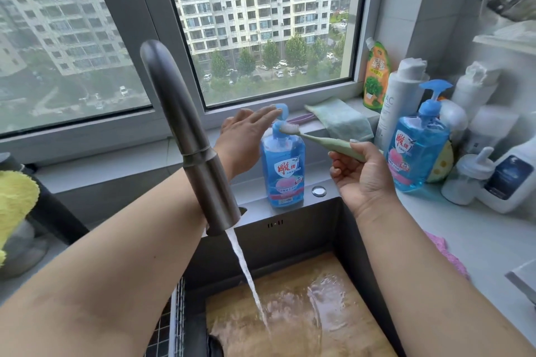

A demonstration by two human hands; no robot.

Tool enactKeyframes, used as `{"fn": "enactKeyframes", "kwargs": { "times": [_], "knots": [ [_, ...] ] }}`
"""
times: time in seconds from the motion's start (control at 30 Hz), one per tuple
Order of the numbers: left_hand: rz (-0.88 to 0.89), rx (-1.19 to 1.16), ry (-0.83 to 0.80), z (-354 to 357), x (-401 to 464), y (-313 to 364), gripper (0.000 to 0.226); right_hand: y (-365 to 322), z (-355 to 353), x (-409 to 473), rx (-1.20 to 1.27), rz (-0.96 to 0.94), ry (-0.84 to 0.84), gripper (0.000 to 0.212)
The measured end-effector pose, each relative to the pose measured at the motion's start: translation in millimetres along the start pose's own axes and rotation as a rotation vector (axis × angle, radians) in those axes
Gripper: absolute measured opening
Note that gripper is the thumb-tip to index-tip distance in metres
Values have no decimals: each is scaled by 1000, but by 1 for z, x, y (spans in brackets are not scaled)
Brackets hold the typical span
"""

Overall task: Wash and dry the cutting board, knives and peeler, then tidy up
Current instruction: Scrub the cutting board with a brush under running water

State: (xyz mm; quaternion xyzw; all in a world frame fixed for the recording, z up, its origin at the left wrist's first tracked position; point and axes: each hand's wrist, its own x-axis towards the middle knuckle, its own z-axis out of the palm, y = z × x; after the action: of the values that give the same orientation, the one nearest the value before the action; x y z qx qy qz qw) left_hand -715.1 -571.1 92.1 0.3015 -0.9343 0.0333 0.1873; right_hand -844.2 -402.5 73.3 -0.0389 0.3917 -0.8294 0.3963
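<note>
Right hand (359, 180) curled round the handle of a green brush (327, 144), bristles held at the spout of the near soap bottle (282, 171). Left hand (246, 130) flat, fingers straight, pressing down on that bottle's pump head (280, 109); nothing gripped.

Near: wooden board (304, 313) lying flat in the sink (342, 229), filling most of the basin floor, under running water from the tap (188, 136). Judged stiff and fairly heavy, and slick while wet; best taken by its long edges with both hands, or tipped up against the sink wall to scrub one face at a time. Dark object at the board's near left edge, too little shown to name. Knives and peeler not made out.

Middle: brush judged light and rigid, easily steered one-handed from the handle end; pump judged to need only a light push, bottle likely to slide on the wet ledge if pushed off-centre.

Far right: second blue soap bottle (417, 151), white bottles and an orange pouch (375, 75) grouped on the counter; pink cloth (446, 255) at the sink's right rim.

Far: folded green cloth (345, 119) on the windowsill. Far left: yellow cloth (14, 200).
</note>
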Motion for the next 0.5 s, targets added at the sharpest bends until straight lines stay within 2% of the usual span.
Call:
{"fn": "enactKeyframes", "kwargs": {
  "times": [0.1, 0.17, 0.2, 0.23, 0.3, 0.33, 0.4, 0.47, 0.5],
  "knots": [
    [14, -80, 35, -7, -11, -10, 86, 3, -10, -12, -21, 17, 3, 11],
    [14, -218, 180, 2, -29, -15, 72, 9, -21, -23, -52, 47, 4, 12],
    [-37, -258, 275, 11, -40, -21, 60, 13, -28, -28, -77, 63, 2, 12],
    [-218, -369, 312, 20, -54, -25, 50, 19, -36, -34, -111, 85, 5, 12],
    [-522, -545, 193, 32, -90, -17, 41, 33, -54, -48, -178, 138, 12, 11],
    [-588, -552, 130, 34, -112, -10, 34, 41, -64, -55, -210, 170, 15, 11],
    [-625, -580, 159, 43, -159, 10, 17, 59, -84, -71, -255, 238, 26, 12],
    [-667, -606, 240, 59, -198, 26, 27, 72, -102, -87, -253, 309, 50, 14],
    [-726, -626, 212, 69, -214, 33, 30, 78, -110, -95, -250, 344, 66, 15]
  ]
}}
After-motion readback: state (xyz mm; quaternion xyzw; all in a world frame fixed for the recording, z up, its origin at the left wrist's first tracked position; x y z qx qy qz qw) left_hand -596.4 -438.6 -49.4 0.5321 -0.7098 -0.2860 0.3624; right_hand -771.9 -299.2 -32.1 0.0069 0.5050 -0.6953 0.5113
